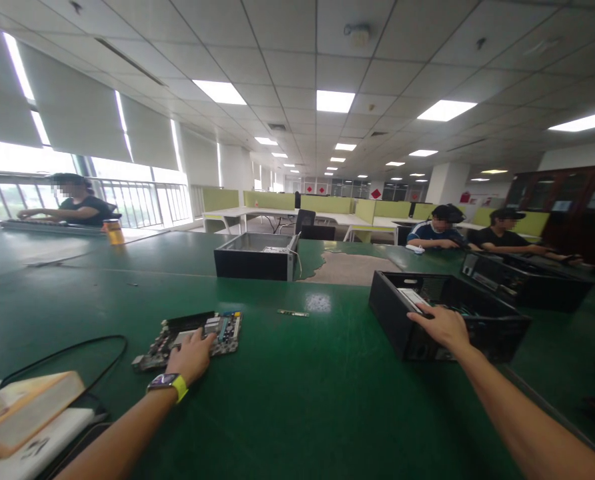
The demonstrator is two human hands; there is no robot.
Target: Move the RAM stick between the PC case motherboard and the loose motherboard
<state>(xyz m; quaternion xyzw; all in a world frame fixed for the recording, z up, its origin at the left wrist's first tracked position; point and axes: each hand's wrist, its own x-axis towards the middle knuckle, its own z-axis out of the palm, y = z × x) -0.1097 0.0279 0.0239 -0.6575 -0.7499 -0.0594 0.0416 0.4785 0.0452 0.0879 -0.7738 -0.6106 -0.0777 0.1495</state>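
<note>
A motherboard (230,333) with slots and connectors lies on the green table to the left. Over its middle, my left hand (192,357), with a watch on the wrist, has its fingers bent down onto the board; the fingertips are partly hidden. At the right stands an open black computer case (390,327). My right hand (443,327) grips the case's near rim, thumb and fingers close together. Just beyond those fingers, a pale metal part (411,297) shows inside the case. Between the hands lies a small narrow circuit strip (293,313).
Another open case (252,267) stands farther back, near a worn patch (347,267) of tabletop. At the far right is a third case (532,283), near two seated people. Another person sits far left. A cable (77,343) and a yellowish block (32,410) lie near left.
</note>
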